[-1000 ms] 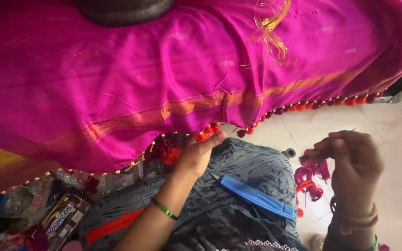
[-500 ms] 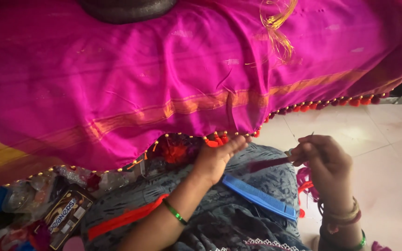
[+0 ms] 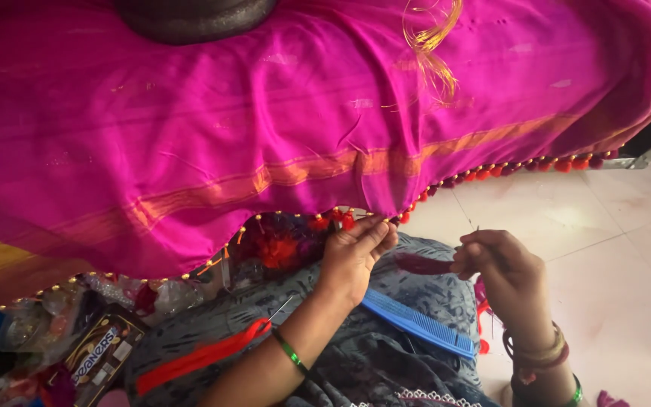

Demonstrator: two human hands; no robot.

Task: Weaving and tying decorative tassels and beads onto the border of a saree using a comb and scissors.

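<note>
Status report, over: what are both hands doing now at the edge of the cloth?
Left hand pinches magenta silk cloth at beaded red tassel edge. Right hand holds dark maroon thread bundle. Blue plastic comb on lap, clear of both hands.

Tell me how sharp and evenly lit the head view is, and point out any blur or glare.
Head view: soft daylight, with pale glare on the white floor tiles at right. The magenta cloth shows a satin sheen and crisp folds. The left hand at the red tassels is fairly sharp, the right hand slightly soft. The lower-left clutter sits in shadow, dim and blurred.
</note>
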